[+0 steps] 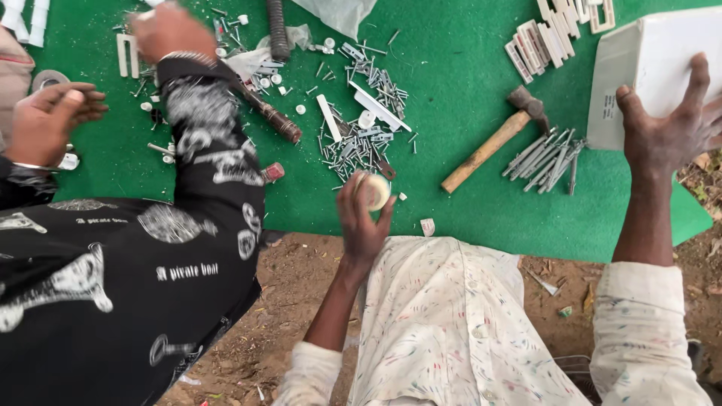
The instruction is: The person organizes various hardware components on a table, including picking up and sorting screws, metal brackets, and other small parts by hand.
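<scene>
White box (662, 68) cut off at frame edge, right hand (669, 128) spread on it; left hand (361, 218) grips 1 tape roll (374, 191); 1 hammer (492, 143); nails (545, 162) too many to count.

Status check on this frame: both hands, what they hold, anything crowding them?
Left hand grips small round roll. Right hand spread on white box. Hammer, screws between; co-worker's arm alongside.

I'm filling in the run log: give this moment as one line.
left hand: holds small round white roll | right hand: on white box | hammer: lying on green mat
</scene>
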